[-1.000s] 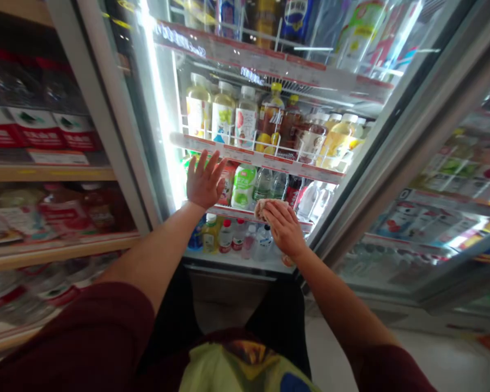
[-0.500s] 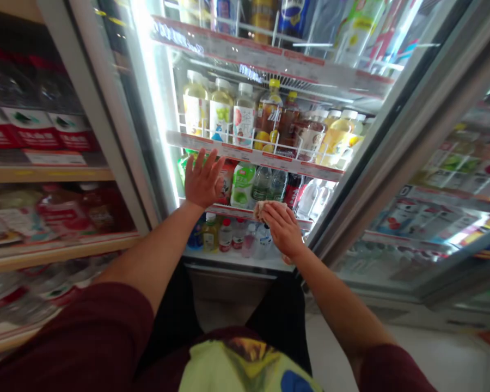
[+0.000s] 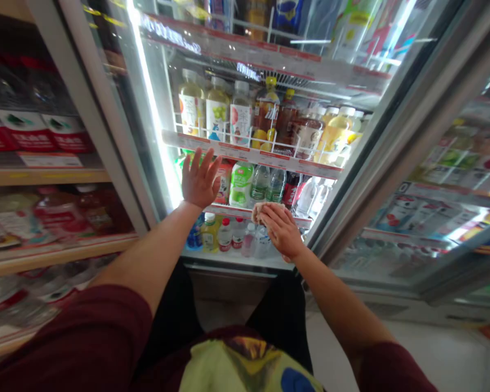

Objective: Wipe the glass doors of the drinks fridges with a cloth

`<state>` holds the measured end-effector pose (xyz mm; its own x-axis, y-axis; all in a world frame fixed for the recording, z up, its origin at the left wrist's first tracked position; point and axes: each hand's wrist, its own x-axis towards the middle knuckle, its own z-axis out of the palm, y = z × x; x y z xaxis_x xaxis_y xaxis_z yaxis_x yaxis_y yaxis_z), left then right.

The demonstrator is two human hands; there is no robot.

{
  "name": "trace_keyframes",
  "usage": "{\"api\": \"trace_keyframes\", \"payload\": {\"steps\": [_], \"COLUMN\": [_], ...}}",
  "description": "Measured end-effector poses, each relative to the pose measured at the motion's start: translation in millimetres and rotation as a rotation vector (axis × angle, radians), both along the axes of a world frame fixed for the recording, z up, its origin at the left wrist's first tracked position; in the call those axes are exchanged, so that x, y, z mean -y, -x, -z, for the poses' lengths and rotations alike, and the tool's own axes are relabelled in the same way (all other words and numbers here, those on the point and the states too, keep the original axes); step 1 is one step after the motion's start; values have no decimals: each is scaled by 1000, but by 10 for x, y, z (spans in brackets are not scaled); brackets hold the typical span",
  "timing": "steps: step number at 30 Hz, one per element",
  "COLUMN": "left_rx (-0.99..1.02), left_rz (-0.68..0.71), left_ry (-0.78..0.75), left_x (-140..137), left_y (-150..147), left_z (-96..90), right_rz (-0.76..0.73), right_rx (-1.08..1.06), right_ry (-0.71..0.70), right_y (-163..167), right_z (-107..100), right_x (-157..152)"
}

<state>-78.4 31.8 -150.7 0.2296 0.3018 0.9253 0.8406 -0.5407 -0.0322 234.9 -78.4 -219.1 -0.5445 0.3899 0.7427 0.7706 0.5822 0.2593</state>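
Observation:
My right hand (image 3: 285, 228) holds a bunched, pale pinkish-brown cloth (image 3: 259, 212) against the glass door of a lit drinks cooler. The cloth sits in front of the lower shelf edge, below the green-labelled bottles (image 3: 268, 188). To the left, my left hand (image 3: 201, 179) is empty, its fingers spread and raised at the glass. Whether the whole palm touches the pane cannot be made out. Behind that hand are a red-labelled pack (image 3: 224, 182) and a green and white bottle (image 3: 241, 184), seen through the door.
Inside the cooler, tea and juice bottles (image 3: 217, 111) line a middle shelf with a price strip (image 3: 245, 153). Small bottles (image 3: 225, 235) stand at the bottom. A metal door frame (image 3: 375, 147) runs along the right. Wooden shelves (image 3: 44, 175) of bottles flank the left.
Both hands keep nearly the same places, with the cloth still in my right hand. The left hand appears slightly farther left, and the whole view has shifted a little.

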Motion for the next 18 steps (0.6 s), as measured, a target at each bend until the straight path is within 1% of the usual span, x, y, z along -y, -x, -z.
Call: {"api": "trace_keyframes", "payload": {"steps": [3, 6, 9, 11, 14, 15, 16, 18], "left_rx": [1, 9, 3, -1, 15, 21, 27, 32], "left_rz": [8, 33, 29, 29, 30, 32, 33, 34], "left_ry": [-28, -51, -111, -139, -111, -103, -103, -129], "left_x": [-10, -24, -32, -28, -12, -7, -3, -1], "left_y": [4, 6, 3, 0, -6, -7, -7, -7], "left_z": [6, 15, 20, 19, 14, 13, 13, 14], "right_rz": [4, 37, 54, 23, -87, -102, -95, -20], "right_rx": [13, 26, 15, 72, 268, 294, 271, 80], "right_ry": [-56, -100, -124, -141, -193, -218, -246, -299], "right_y": [-30, -41, 2, 48, 79, 74, 64, 43], "right_z": [-97, -285, -450, -519, -653, -727, -812, -989], "right_x": [-45, -131, -199, -227, -284, -311, -340, -391]}}
